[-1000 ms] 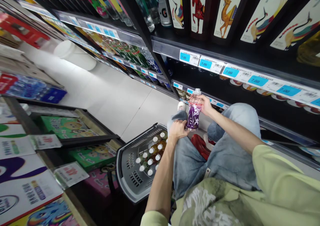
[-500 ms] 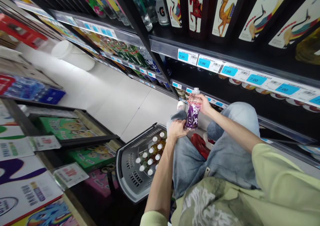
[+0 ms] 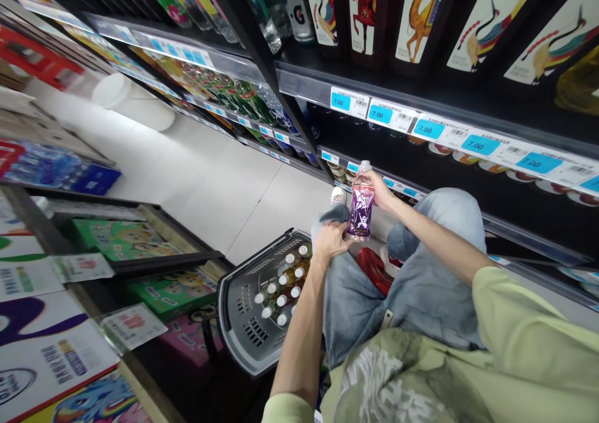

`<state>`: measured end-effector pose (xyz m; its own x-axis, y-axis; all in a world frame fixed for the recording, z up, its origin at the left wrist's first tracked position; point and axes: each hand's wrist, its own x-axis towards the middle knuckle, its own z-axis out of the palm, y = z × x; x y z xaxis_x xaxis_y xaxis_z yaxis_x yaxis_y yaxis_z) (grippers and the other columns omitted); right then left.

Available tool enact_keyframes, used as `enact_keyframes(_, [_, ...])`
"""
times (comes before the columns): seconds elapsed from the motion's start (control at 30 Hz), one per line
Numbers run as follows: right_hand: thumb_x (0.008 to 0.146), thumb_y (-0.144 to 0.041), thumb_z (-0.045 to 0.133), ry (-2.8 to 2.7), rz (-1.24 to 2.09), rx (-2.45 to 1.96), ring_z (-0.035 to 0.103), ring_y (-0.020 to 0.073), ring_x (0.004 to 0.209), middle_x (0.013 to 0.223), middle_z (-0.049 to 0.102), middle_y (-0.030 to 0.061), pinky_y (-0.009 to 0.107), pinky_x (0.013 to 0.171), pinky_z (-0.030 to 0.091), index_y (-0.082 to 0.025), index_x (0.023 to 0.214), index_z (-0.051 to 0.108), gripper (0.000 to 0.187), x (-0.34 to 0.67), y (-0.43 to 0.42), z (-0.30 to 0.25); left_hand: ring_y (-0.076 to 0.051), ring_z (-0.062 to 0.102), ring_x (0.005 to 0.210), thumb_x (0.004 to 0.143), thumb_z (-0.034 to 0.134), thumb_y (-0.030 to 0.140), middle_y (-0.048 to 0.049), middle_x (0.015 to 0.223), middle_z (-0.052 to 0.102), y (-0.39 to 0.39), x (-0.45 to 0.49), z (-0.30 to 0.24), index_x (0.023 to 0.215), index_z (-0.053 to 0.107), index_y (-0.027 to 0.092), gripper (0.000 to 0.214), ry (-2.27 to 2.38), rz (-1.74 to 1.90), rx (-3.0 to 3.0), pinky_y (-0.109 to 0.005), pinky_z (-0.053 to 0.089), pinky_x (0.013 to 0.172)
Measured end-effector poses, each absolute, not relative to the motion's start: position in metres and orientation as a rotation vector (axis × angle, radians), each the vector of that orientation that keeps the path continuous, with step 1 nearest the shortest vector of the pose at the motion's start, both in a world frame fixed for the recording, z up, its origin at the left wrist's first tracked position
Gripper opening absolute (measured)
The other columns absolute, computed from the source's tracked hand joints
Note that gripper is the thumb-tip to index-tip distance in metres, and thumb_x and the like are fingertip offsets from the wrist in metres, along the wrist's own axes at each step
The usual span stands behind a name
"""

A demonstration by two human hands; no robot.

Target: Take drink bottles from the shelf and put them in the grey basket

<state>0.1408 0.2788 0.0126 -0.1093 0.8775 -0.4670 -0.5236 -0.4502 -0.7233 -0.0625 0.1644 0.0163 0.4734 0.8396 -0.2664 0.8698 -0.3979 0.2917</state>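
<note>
1. Shop aisle with pale floor tiles (image 3: 224,186); dark shelves (image 3: 309,77) with blue price tags (image 3: 480,144) stand on the right side.
2. The right hand (image 3: 382,189) is closed around the upper part of a pink bottle (image 3: 360,209) with a purple label and white cap. It holds it upright above the knees in jeans (image 3: 435,273), in front of the lower shelf.
3. The left hand (image 3: 330,239) lies on the left knee, its curled fingers touching the base of the pink bottle; whether it really grips, I cannot tell.
4. A grey basket (image 3: 238,311) stands on the floor just beside the left leg, with white-capped bottles (image 3: 283,286) upright inside.
</note>
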Motion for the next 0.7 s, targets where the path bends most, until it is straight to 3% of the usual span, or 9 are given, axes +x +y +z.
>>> enact_keyframes(0.1, [0.082, -0.037, 0.067, -0.468, 1.807, -1.037, 0.075, 0.0221, 0.082, 0.089, 0.080, 0.0067, 0.033, 0.080, 0.063, -0.020, 0.094, 0.070, 0.021, 0.145, 0.279, 0.021, -0.026, 0.071, 0.091, 0.098, 0.067, 0.048, -0.0107, 0.092, 0.075, 0.165, -0.064, 0.016, 0.107, 0.079, 0.018, 0.033, 1.429, -0.107, 2.314, -0.037, 0.051, 0.093])
enact_keyframes(0.27, [0.081, -0.041, 0.062, -0.558, 1.892, -0.886, 0.077, 0.0280, 0.094, 0.102, 0.082, 0.0118, 0.039, 0.084, 0.064, -0.016, 0.111, 0.072, 0.041, 0.152, 0.278, 0.033, -0.025, 0.071, 0.092, 0.098, 0.065, 0.040, -0.0092, 0.094, 0.076, 0.165, -0.068, 0.015, 0.113, 0.079, 0.019, 0.029, 1.431, -0.100, 2.292, -0.036, 0.050, 0.094])
enact_keyframes(0.43, [0.086, -0.041, 0.064, -0.565, 1.887, -0.854, 0.078, 0.0266, 0.087, 0.100, 0.081, 0.0104, 0.039, 0.080, 0.066, -0.017, 0.119, 0.069, 0.041, 0.151, 0.275, 0.035, -0.025, 0.072, 0.095, 0.101, 0.062, 0.040, -0.0098, 0.098, 0.077, 0.166, -0.069, 0.017, 0.117, 0.076, 0.018, 0.031, 1.408, -0.133, 2.296, -0.036, 0.049, 0.096])
enact_keyframes(0.6, [0.089, -0.048, 0.078, -0.596, 1.834, -0.894, 0.079, 0.0272, 0.082, 0.095, 0.079, 0.0070, 0.040, 0.074, 0.067, -0.020, 0.118, 0.065, 0.043, 0.145, 0.274, 0.030, -0.027, 0.073, 0.098, 0.104, 0.058, 0.043, -0.0127, 0.103, 0.077, 0.167, -0.066, 0.020, 0.124, 0.073, 0.016, 0.037, 1.414, -0.211, 2.326, -0.038, 0.050, 0.098])
enact_keyframes(0.7, [0.087, -0.054, 0.083, -0.665, 1.763, -0.939, 0.077, 0.0236, 0.076, 0.092, 0.078, 0.0060, 0.037, 0.072, 0.065, -0.020, 0.113, 0.064, 0.047, 0.141, 0.277, 0.022, -0.029, 0.075, 0.102, 0.104, 0.058, 0.044, -0.0143, 0.109, 0.078, 0.167, -0.063, 0.019, 0.140, 0.068, 0.013, 0.048, 1.420, -0.210, 2.329, -0.040, 0.050, 0.102])
